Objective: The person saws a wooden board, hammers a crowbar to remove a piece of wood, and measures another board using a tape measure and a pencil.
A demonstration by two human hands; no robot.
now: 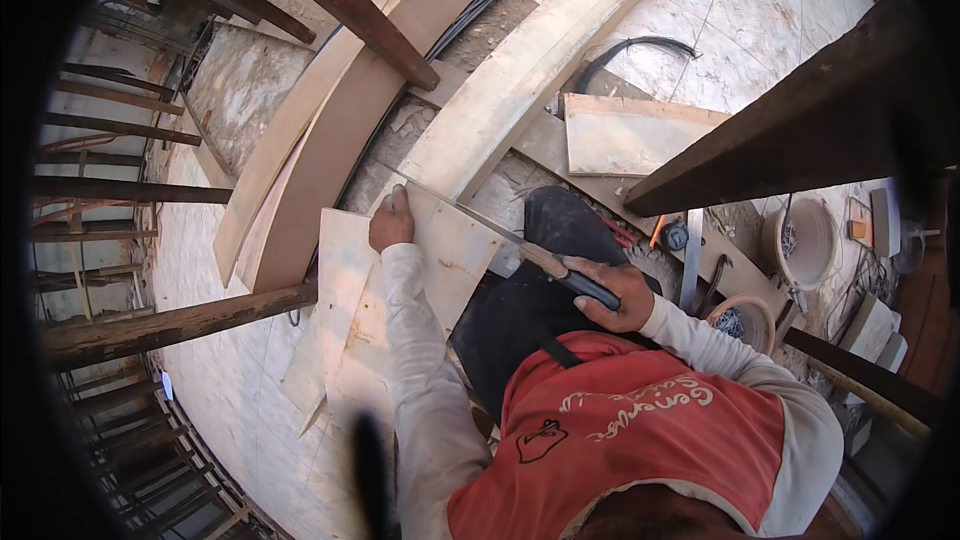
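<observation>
Running along the plywood board's (445, 258) far-right edge in head view: handsaw (545, 260) | dark timber post (770, 135) at right, pale floor (225, 380) spreading left | left hand (392, 222) curled on the board's far-left corner, cannot tell if gripping, arm outstretched | right hand (615, 295) wrapped around saw handle, elbow bent

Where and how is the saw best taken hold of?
Probably by its black grip, from the person's right, as the right hand does: the grip end points toward that side, while the thin blade extends away, forward and left.
</observation>
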